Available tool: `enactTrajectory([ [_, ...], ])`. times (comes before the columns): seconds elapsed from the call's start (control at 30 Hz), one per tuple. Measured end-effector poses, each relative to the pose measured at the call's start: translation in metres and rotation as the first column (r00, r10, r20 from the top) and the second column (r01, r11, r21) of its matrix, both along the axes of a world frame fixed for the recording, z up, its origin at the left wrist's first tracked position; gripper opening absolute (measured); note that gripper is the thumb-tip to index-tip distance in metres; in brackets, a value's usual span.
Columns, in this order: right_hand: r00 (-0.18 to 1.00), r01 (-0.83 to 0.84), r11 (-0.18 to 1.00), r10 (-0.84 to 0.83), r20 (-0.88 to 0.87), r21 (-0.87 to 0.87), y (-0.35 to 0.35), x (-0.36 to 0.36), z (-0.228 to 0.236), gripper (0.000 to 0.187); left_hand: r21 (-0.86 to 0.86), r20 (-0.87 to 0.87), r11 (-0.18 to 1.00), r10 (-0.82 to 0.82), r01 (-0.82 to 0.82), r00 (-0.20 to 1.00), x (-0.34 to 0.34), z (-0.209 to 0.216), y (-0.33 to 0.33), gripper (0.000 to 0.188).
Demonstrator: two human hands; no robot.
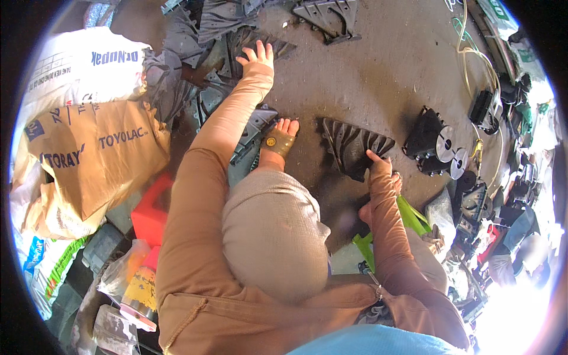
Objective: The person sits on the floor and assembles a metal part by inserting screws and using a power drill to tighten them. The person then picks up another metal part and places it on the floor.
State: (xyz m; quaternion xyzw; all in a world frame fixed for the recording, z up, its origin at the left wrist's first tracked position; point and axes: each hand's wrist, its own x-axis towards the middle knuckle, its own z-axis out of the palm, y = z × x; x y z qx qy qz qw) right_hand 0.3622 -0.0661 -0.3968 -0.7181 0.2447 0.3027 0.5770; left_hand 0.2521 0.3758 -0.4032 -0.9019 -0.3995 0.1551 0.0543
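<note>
My left arm reaches far forward, and my left hand (258, 64) is spread open over a dark grey ribbed plastic part (283, 49) at the edge of a scrap pile. Whether its fingertips touch that part I cannot tell. Lower and to the right, my right hand (379, 168) is at the near right corner of a black, roughly triangular ribbed plastic panel (354, 142). The index finger lies along the panel's edge; the thumb and other fingers are mostly hidden. The panel is just beyond my right foot.
More grey ribbed parts (222, 21) are heaped at the far left. Another black part (331, 19) lies far ahead. Black housings with round metal discs (444, 144) stand right, beside a pale hose (467, 53). Brown paper sacks (106, 154) and a red container (151, 210) are left.
</note>
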Motion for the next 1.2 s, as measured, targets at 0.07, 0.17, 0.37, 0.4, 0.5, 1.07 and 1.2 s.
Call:
enactTrajectory([
  [0.07, 0.975, 0.222, 0.951, -0.218, 0.041, -0.215, -0.002, 0.001, -0.01, 0.072, 0.128, 0.024, 0.988, -0.088, 0.084, 0.996, 0.003, 0.002, 0.003, 0.047],
  [0.17, 0.889, 0.305, 0.91, -0.166, 0.426, -0.281, 0.015, 0.005, 0.004, 0.071, 0.015, 0.279, 0.993, -0.119, 0.119, 0.953, -0.001, 0.039, 0.003, 0.04],
  [0.37, 0.903, -0.428, 0.855, 0.39, 0.181, 0.292, 0.108, -0.023, 0.094, 0.063, -0.833, 0.497, 0.338, 0.806, 0.439, 0.322, -0.042, 0.154, -0.034, 0.043],
  [0.4, 0.9, -0.434, 0.796, 0.398, 0.175, 0.423, 0.118, -0.032, 0.106, 0.069, -0.831, 0.4, 0.2, 0.864, 0.519, 0.307, -0.044, 0.163, -0.052, 0.043],
  [0.5, 0.982, 0.087, 0.855, 0.011, -0.186, 0.512, 0.131, -0.049, 0.121, 0.052, -0.736, 0.167, -0.19, 0.879, 0.65, 0.446, -0.045, 0.162, -0.111, 0.046],
  [1.07, 0.957, -0.254, 0.882, 0.29, 0.032, -0.396, 0.03, -0.009, 0.082, 0.048, -0.975, -0.12, 0.214, -0.264, -0.063, 0.957, -0.044, 0.028, -0.169, 0.052],
  [1.2, 0.877, -0.331, 0.522, 0.478, -0.051, -0.786, 0.036, -0.003, 0.077, 0.073, -0.911, -0.298, -0.371, 0.301, -0.177, 0.906, -0.035, 0.025, -0.177, 0.057],
])
